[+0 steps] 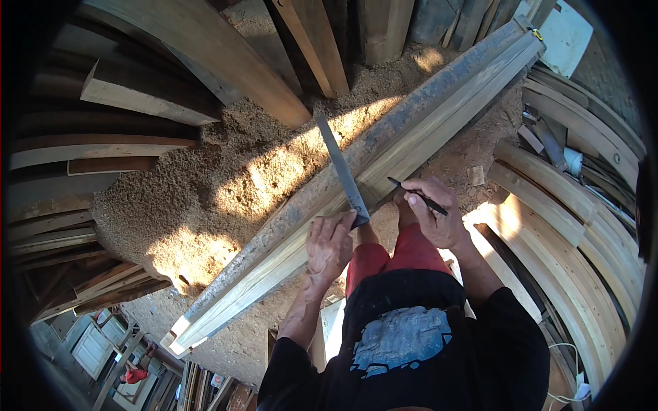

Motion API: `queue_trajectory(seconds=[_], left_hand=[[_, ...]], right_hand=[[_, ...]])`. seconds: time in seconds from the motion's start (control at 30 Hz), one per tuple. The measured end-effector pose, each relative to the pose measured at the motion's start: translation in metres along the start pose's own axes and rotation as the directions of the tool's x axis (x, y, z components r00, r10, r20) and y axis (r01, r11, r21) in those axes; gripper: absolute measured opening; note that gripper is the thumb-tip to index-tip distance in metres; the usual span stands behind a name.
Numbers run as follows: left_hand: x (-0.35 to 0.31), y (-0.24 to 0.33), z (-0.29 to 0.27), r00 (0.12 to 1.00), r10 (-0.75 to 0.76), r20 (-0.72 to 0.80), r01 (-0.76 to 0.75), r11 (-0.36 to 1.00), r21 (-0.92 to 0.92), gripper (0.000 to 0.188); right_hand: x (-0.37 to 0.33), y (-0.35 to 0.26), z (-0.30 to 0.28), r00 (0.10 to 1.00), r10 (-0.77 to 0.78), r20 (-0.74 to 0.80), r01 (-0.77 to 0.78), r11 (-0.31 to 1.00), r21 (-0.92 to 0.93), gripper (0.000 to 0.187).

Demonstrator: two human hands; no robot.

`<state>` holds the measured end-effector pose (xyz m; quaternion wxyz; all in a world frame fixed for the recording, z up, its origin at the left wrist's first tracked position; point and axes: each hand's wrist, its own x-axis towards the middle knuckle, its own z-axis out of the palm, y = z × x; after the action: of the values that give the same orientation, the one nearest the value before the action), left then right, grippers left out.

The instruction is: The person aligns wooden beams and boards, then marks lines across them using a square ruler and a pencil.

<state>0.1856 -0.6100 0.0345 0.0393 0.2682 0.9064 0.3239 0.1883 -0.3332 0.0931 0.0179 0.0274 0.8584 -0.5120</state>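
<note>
In front of me a long pale timber point(449, 118) runs diagonally from lower left to upper right. Beside its far edge lies a worn, rough grey-brown beam point(391, 128). My left hand point(329, 241) grips the stock end of a metal try square point(338, 166) at the timber's near edge. The square's blade extends away from me across the timber and past the worn beam. Between the fingers of my right hand point(433, 214) is a dark, slim pencil point(430, 201), its tip pointing left toward the timber, near the square. Whether the tip touches the wood cannot be told.
Sawdust point(226, 198) covers the ground beyond the beam. Stacked boards point(137, 103) crowd the left and far sides, and long planks point(562, 267) lie at right. A yellow tape measure point(536, 34) sits at the timber's far end. Another person point(135, 373) in red is distant at lower left.
</note>
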Motion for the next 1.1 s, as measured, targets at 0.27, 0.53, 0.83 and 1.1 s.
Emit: queue_trajectory(seconds=[0.27,0.53,0.83,1.1], left_hand=[[0.023,-0.049,-0.079,0.743,-0.548,-0.383,0.277,0.774,-0.57,0.034],[0.025,-0.108,-0.076,0.741,-0.578,0.342,0.671,0.653,-0.351,0.032],[-0.015,-0.081,-0.044,0.925,-0.294,0.239,0.308,0.951,-0.018,0.046],[-0.037,-0.068,-0.057,0.906,-0.182,0.383,0.126,0.978,0.166,0.076]], right_hand=[[0.005,-0.011,-0.014,0.966,0.025,-0.258,-0.026,1.0,-0.002,0.025],[0.003,-0.03,-0.014,0.94,-0.113,-0.323,0.077,0.99,-0.121,0.021],[-0.024,-0.017,0.051,0.998,0.068,0.01,-0.068,0.997,0.039,0.018],[-0.032,-0.008,0.089,0.988,0.024,0.154,-0.018,0.999,-0.039,0.02]])
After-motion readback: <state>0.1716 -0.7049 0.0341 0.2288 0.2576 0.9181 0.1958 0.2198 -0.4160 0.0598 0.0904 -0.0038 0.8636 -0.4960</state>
